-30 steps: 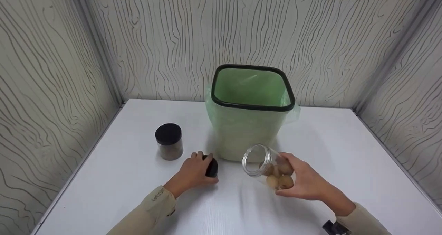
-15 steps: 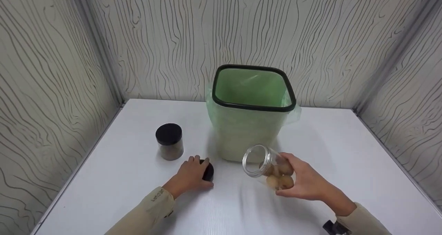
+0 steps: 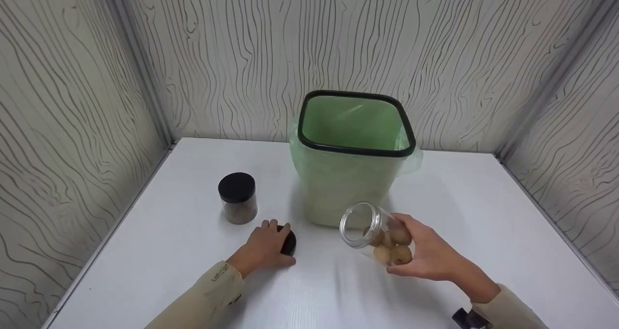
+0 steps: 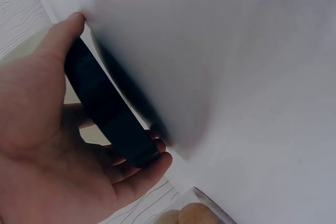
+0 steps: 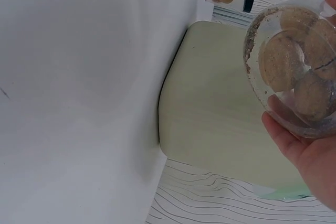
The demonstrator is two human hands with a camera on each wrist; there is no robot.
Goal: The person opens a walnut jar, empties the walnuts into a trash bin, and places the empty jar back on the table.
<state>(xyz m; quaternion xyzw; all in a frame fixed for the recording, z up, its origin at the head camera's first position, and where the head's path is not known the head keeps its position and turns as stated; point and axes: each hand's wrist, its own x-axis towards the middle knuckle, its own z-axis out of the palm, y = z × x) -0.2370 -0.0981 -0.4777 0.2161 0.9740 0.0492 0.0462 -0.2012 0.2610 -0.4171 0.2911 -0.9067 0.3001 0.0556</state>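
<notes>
My left hand [image 3: 261, 249] grips a round black lid [image 3: 289, 243] by its edge, close over the white table; in the left wrist view, thumb and fingers span opposite sides of the lid [image 4: 110, 106]. To its right, my right hand [image 3: 425, 251] holds a clear jar [image 3: 359, 242] tilted, its uncapped mouth facing left and toward me. Several round brown balls [image 3: 400, 254] lie near the jar's bottom. Seen from the right wrist, those balls [image 5: 281, 60] press against the clear base, with fingers and thumb around the jar.
Behind both hands stands a pale green bin [image 3: 346, 186] with a black rim [image 3: 358, 151] and a green liner bag. A second jar [image 3: 240, 212], capped with a black lid [image 3: 236, 187], stands upright left of the bin. Patterned panels [image 3: 275, 53] enclose the table [image 3: 159, 232].
My left hand has shifted left and slightly toward me, carrying the black lid. The right hand and the tilted jar have stayed almost in place.
</notes>
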